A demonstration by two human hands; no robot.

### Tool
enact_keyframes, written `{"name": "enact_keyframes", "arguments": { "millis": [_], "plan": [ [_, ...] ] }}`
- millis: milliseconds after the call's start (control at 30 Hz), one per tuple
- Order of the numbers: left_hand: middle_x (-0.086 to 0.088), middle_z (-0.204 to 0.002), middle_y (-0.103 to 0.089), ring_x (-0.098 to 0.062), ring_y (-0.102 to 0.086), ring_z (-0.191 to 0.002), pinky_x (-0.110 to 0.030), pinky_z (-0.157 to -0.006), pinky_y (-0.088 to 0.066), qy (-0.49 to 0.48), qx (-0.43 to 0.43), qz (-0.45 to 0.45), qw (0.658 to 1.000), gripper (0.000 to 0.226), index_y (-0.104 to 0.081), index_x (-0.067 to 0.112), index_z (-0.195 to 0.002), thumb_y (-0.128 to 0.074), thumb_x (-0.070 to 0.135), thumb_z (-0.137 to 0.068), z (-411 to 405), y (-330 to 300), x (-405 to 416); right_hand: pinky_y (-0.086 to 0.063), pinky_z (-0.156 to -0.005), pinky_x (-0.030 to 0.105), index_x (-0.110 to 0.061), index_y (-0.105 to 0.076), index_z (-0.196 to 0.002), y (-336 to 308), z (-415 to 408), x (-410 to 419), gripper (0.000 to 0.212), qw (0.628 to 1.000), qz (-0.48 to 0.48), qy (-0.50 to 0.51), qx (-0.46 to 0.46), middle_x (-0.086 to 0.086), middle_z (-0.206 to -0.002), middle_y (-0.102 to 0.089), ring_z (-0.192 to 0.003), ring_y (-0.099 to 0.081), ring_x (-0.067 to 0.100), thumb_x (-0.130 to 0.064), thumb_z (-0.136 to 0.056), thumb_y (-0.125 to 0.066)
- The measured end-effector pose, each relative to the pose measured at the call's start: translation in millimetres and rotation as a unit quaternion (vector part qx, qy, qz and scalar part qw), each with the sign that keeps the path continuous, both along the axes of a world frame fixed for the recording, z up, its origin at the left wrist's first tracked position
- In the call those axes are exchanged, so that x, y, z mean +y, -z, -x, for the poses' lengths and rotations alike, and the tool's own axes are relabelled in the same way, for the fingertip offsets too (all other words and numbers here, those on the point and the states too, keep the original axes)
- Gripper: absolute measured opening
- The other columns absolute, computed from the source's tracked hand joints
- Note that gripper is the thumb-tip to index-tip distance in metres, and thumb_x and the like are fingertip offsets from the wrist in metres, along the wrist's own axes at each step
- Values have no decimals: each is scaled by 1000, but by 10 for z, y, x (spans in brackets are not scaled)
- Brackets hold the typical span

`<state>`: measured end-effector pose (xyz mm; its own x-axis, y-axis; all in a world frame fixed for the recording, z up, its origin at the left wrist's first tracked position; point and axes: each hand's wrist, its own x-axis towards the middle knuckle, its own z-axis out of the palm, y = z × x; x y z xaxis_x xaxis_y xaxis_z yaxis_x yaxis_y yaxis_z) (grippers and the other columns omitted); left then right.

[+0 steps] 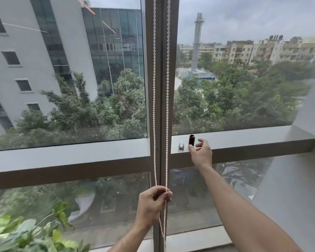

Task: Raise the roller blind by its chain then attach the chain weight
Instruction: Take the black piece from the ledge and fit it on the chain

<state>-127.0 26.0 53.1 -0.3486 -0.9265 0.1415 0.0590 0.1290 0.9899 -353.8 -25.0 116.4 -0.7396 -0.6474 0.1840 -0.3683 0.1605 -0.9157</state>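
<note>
A white bead chain [154,99] hangs in two strands down the grey window post [162,88]. My left hand [152,202] grips both strands low down, and the chain's loop dangles below the fist. A black cylindrical chain weight [191,139] stands upright on the grey ledge [244,140]. Beside it to the left lies a small silver piece [181,146]. My right hand [201,151] reaches over the ledge with spread fingers around the weight's base, the thumb touching it, nothing gripped. The blind itself is out of view above.
Large glass panes fill the wall, with buildings and trees outside. A leafy green plant [25,231] sits at the lower left. A white wall [298,179] closes off the right side.
</note>
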Motion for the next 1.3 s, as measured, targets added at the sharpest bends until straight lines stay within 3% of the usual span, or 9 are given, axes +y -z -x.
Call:
{"name": "enact_keyframes", "arguments": {
  "millis": [100,200,300,633,833,967,1067,1233,1300],
  "plan": [
    [-9,-70,-75,-17,-69,-63,-30,-66,-57,-8,-7,0,1000,21,-75,17,-73,-74,-2,-80,60,32,-30,-47,-99,43,-6,-47,-136,82,50,-154,56,1000,-8,6,2,14,-123,-57,-105,-61,30,-24,-88,-71],
    [-9,-70,-75,-16,-68,-63,-29,-65,-57,-16,-15,6,1000,21,-75,18,-72,-74,-1,-80,99,62,-53,-39,-107,41,-5,-44,-140,94,119,-248,60,1000,-17,-5,7,15,-132,-53,-122,-52,31,-24,-89,-70],
    [-9,-70,-75,-17,-68,-64,-33,-68,-58,-20,-18,6,1000,19,-75,16,-74,-74,-1,-80,109,92,-58,-36,-107,37,-7,-49,-138,73,196,-315,55,999,-26,-19,17,15,-134,-56,-126,-51,30,-22,-89,-70],
    [-10,-72,-75,-18,-68,-66,-38,-70,-58,-35,-20,21,999,18,-77,20,-74,-77,2,-78,186,119,-69,-44,-93,34,-8,-62,-116,147,325,-397,30,999,-5,-28,22,12,-118,-69,-113,-62,30,-17,-89,-71],
    [-3,-81,-73,-16,-69,-71,-32,-68,-57,-57,-54,93,993,14,-76,24,-77,-82,12,-74,230,116,-105,-48,-80,30,-15,-65,-108,292,65,-31,26,993,77,-72,44,2,-100,-72,-90,-64,16,-24,-86,-75],
    [-4,-74,-72,-12,-66,-69,-28,-69,-55,-47,-57,64,995,20,-68,23,-84,-83,13,-74,288,56,-89,-52,-78,27,-28,-65,-101,470,-132,214,20,988,90,-126,26,-9,-92,-74,-89,-66,-1,-26,-85,-76],
    [-4,-70,-69,-19,-64,-64,-31,-63,-53,-60,-69,90,992,23,-60,21,-80,-83,18,-76,320,-8,-91,-52,-74,17,-27,-65,-99,555,-259,352,21,982,87,-165,17,-14,-89,-72,-88,-66,-6,-20,-84,-78],
    [0,-72,-69,-11,-60,-61,-30,-61,-52,-66,-69,137,986,12,-68,16,-80,-80,15,-79,355,-50,-121,-51,-73,12,-25,-67,-98,677,-387,530,20,971,75,-226,13,-10,-91,-72,-89,-66,-2,-14,-84,-76],
    [3,-75,-72,-5,-64,-66,-23,-66,-53,-59,-61,144,986,9,-71,13,-82,-77,8,-80,354,-79,-155,-54,-78,19,-26,-67,-100,726,-392,560,23,963,64,-263,4,-7,-93,-72,-87,-69,4,-10,-85,-73]
  ]
}}
